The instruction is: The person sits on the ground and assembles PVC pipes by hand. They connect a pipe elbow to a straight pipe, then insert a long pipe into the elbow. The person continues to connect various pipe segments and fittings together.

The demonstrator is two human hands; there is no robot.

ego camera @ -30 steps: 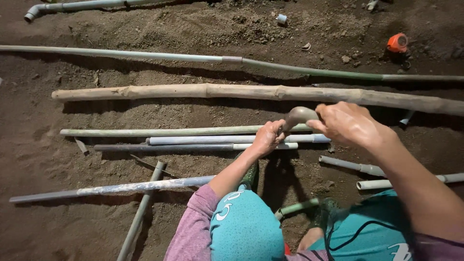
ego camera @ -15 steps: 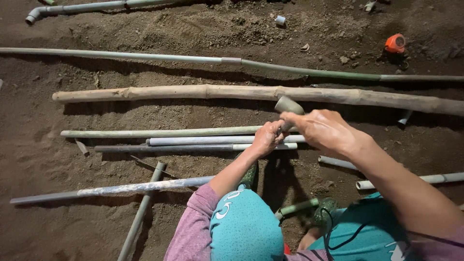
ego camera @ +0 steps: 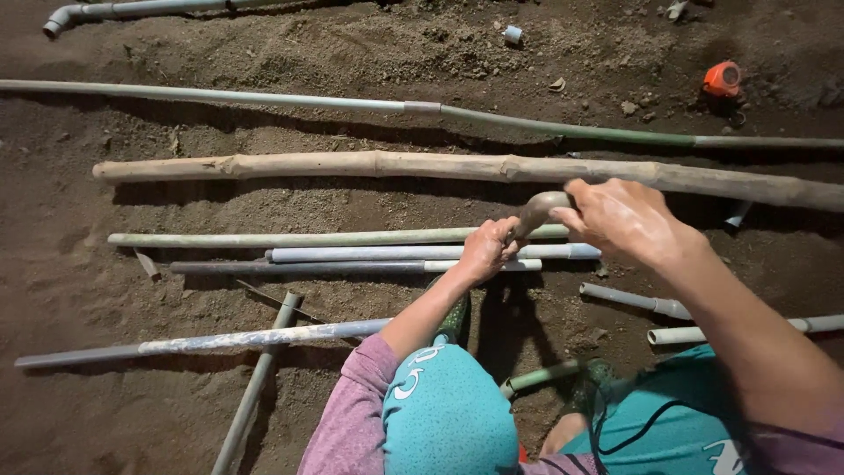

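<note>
My left hand point(ego camera: 486, 249) is closed around the lower end of a short grey pipe piece, just above three thin pipes point(ego camera: 352, 253) lying side by side on the soil. My right hand point(ego camera: 626, 218) grips a grey elbow fitting point(ego camera: 538, 211) on the upper end of that piece, fingers wrapped over it. Both hands meet in front of a long bamboo pole point(ego camera: 422, 165). My knees in teal trousers point(ego camera: 444, 413) show at the bottom.
A long thin green pipe point(ego camera: 527, 123) crosses the ground beyond the pole. More pipe lengths point(ego camera: 220, 339) lie on the dirt at lower left, short pipe ends point(ego camera: 633, 301) at right. An orange object point(ego camera: 723, 79) sits at top right, a grey pipe with a bend point(ego camera: 97, 12) at top left.
My right hand has shifted a little left and turned on the elbow fitting, which now points more upward-left. My left hand has stayed on the pipe piece.
</note>
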